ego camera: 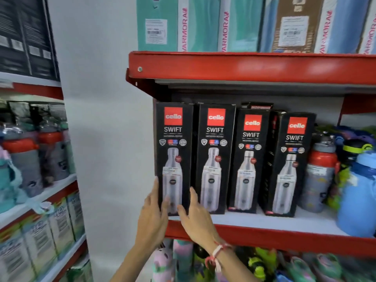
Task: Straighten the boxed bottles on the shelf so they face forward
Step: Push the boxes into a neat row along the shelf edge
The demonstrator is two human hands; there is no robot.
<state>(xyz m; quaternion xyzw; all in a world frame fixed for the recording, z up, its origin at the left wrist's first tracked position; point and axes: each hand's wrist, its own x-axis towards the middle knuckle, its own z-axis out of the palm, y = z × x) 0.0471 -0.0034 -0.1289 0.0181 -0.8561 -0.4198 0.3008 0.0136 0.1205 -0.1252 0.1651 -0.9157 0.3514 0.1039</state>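
Observation:
Several tall black boxed bottles stand in a row on a red-edged shelf (264, 237). The leftmost box (173, 139) faces forward, and both my hands press its lower part. My left hand (153, 214) lies flat on its left side; my right hand (195, 212) touches its lower right edge. Beside it a second box (214, 151) also faces forward. A third box (249, 159) sits slightly further back. The rightmost box (289, 163) is turned a little, showing its left side panel.
Loose coloured bottles (319, 176) crowd the shelf to the right of the boxes, with a blue one (358, 200) at the edge. Teal cartons (179, 23) stand on the shelf above. More bottles fill the shelf below and another rack (30, 159) at left.

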